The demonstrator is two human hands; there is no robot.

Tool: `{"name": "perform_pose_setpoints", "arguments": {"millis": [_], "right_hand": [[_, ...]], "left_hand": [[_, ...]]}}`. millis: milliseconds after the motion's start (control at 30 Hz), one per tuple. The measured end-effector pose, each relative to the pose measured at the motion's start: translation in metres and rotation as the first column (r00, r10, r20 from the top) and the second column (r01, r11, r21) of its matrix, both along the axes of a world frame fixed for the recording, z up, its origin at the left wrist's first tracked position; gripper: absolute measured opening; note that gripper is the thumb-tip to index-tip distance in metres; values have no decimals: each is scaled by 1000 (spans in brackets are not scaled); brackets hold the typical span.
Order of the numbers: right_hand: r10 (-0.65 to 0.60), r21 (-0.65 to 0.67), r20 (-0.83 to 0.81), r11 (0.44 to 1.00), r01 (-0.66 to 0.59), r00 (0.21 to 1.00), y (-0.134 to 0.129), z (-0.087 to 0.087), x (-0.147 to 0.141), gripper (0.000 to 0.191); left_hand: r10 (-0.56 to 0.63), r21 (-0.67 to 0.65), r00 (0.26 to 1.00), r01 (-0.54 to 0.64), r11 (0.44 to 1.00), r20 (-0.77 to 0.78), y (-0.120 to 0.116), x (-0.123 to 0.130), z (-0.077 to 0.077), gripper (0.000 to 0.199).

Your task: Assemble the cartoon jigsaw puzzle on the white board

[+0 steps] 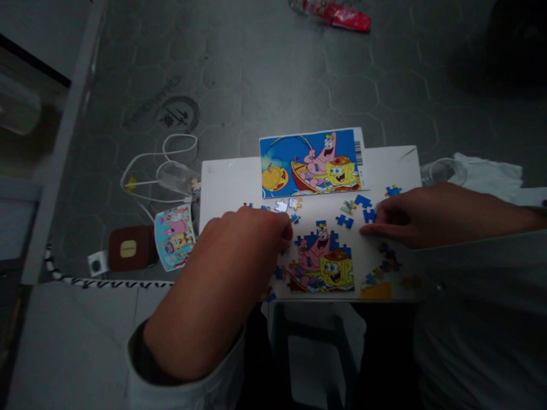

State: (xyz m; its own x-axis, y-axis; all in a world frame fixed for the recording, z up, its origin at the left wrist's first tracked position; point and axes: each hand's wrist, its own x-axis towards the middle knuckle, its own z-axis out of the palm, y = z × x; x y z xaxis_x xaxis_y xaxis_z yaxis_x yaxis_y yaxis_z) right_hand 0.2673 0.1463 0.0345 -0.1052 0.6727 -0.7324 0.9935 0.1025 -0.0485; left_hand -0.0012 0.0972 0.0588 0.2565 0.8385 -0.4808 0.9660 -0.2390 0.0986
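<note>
A partly joined jigsaw puzzle (325,262) with a pink starfish and a yellow sponge figure lies near the front edge of a white board. My left hand (260,233) is at its left side, fingers curled together; what they hold, if anything, is hidden. To the right of the puzzle, my right hand (393,219) has its thumb and fingers closed around the edge of a blue piece (370,216). Other loose blue pieces (344,221) lie between the puzzle and that hand. The reference picture card (311,162) rests flat behind the puzzle.
More pieces (390,257) and a yellow piece (376,291) lie at the front right. On the floor to the left are a sticker-covered pouch (174,236), a brown box (131,248) and a white cable (145,154). White tissue (487,173) lies at the right.
</note>
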Motion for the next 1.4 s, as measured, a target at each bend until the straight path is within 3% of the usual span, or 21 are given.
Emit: {"name": "perform_pose_setpoints", "arguments": {"millis": [467, 633, 833, 1033, 1400], "right_hand": [[-29, -8, 53, 1000, 29, 998, 0, 5, -7, 39], [-12, -8, 18, 1000, 12, 1000, 0, 1, -1, 45], [-37, -44, 76, 998, 41, 996, 0, 3, -5, 41], [-53, -38, 86, 998, 56, 995, 0, 5, -7, 40], [2, -33, 56, 999, 0, 998, -1, 1, -2, 42]], "left_hand": [[-34, -8, 999, 34, 999, 12, 0, 3, -1, 31], [-16, -81, 999, 12, 997, -39, 2, 5, -2, 27], [-107, -70, 990, 114, 991, 95, -3, 3, -4, 36], [-165, -72, 977, 176, 982, 135, -9, 0, -6, 38], [26, -202, 999, -19, 979, 34, 0, 7, 1, 28]]}}
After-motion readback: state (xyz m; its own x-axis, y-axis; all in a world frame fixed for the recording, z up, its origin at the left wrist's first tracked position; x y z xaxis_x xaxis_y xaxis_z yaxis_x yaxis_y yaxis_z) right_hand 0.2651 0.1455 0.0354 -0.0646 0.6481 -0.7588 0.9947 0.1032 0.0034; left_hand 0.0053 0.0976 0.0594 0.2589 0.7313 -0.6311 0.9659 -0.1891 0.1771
